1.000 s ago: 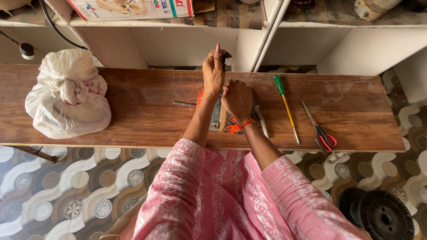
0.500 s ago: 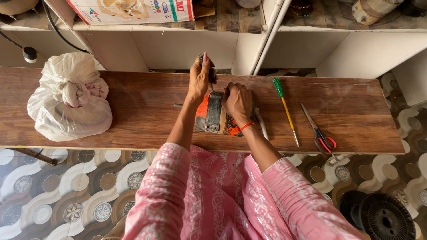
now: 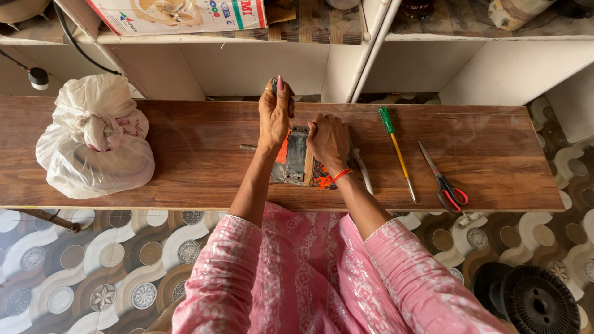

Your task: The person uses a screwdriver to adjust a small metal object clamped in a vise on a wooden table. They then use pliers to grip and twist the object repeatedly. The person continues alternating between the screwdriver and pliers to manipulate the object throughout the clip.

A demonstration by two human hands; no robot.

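Observation:
A worn grey and orange metal block [image 3: 296,159] lies on the wooden bench [image 3: 204,148] in front of me. My right hand [image 3: 328,141] presses down on its top right side. My left hand [image 3: 276,113] is raised just left of the block, its fingers closed round a thin dark tool that sticks up above the fingertips. A slim metal rod pokes out to the left from under my left wrist. What the tool's tip touches is hidden by the hand.
A green-handled screwdriver [image 3: 396,148] and red-handled scissors [image 3: 443,183] lie right of the block. A knotted white plastic bag [image 3: 94,140] sits at the bench's left end. White shelves with a cardboard box [image 3: 179,13] rise behind. A dark wire spool [image 3: 537,303] stands on the patterned floor.
My left hand has shifted left and drawn closer to me with the thin tool. The block now lies flatter under my right hand, with more of its grey face showing.

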